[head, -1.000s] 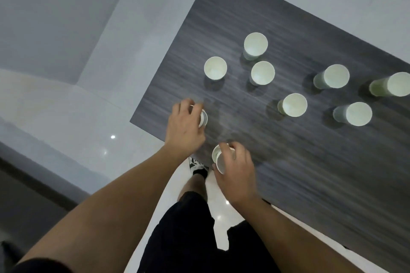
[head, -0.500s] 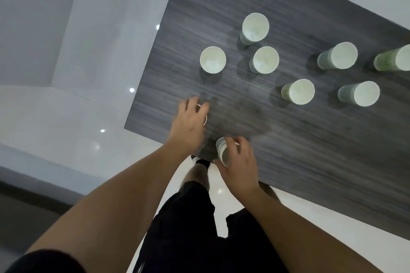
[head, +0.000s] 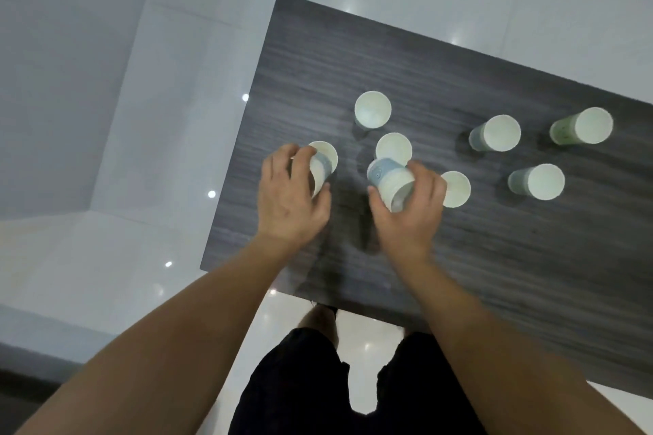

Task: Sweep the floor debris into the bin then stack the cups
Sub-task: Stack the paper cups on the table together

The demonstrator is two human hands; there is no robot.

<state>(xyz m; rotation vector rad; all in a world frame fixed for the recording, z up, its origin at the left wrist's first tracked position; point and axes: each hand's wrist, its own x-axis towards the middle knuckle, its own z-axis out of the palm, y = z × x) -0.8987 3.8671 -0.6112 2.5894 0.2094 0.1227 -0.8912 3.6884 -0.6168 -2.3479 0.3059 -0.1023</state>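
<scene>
Paper cups: light, thin-walled, crush easily, so I'd grip mid-wall, gently. Left hand (head: 291, 198) wraps one cup (head: 319, 166), lifted over the desk (head: 459, 258) near its left edge. Right hand (head: 411, 208) pinches a tilted cup (head: 390, 182). Loose cups (head: 372, 109) stand beyond and right of both hands.

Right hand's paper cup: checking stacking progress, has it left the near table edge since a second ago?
Yes. The blue-banded paper cup in the right hand now sits farther in from the dark wooden table's near edge, tilted.

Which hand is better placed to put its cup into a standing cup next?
Probably the left hand: its cup hangs right at a standing cup, nearly overlapping it.
</scene>
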